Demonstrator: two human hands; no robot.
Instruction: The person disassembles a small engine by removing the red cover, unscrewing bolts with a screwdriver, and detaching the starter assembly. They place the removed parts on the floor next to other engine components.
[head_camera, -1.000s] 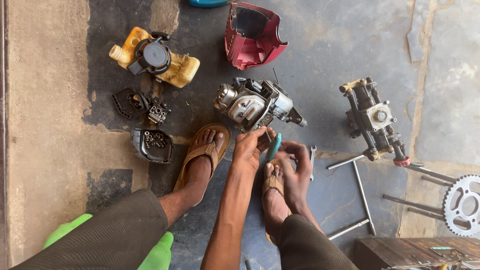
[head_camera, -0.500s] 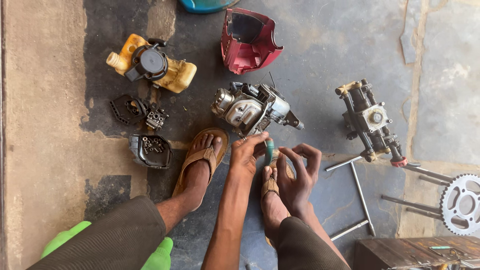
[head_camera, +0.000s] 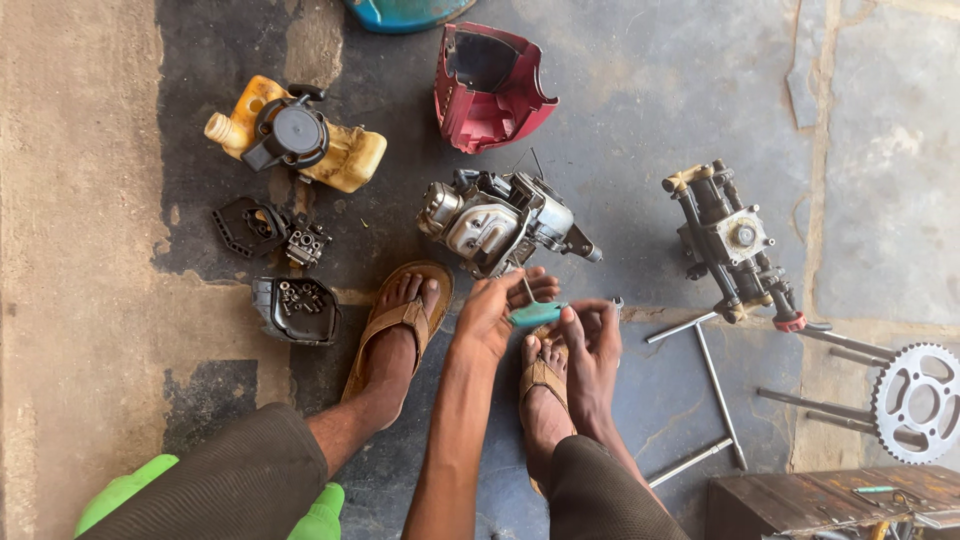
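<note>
Over the last second both hands have shifted only slightly: the left hand (head_camera: 492, 312) has turned its fingers more over the green-handled tool (head_camera: 537, 314), and the handle, earlier standing nearly upright between the hands, now lies flatter, pointing right toward the right hand (head_camera: 592, 345). Judging by this, the grip is being rearranged rather than the tool put to work; its metal shaft shows just past the left fingers, aimed at the small engine (head_camera: 500, 222) but apparently not touching it. Left-hand fingers are curled partly closed around the near end of the handle; right-hand fingers are loosely bent, thumb and forefinger pinching the handle's right end, the other fingers spread and holding nothing visible. The tool sits low, above the sandalled right foot (head_camera: 543, 385), just near of the engine. The handle is teal-green, short, smooth-looking; the shaft is thin and grey, tip too small to make out. The engine is grey metal, bare of its covers, lying on its side on the stained concrete floor (head_camera: 650, 120). Farther off lie a red housing (head_camera: 490, 90), a yellow fuel tank (head_camera: 300, 135) at left, a black cover holding screws (head_camera: 295, 308), and a T-handle wrench (head_camera: 715, 385) at right.
</note>
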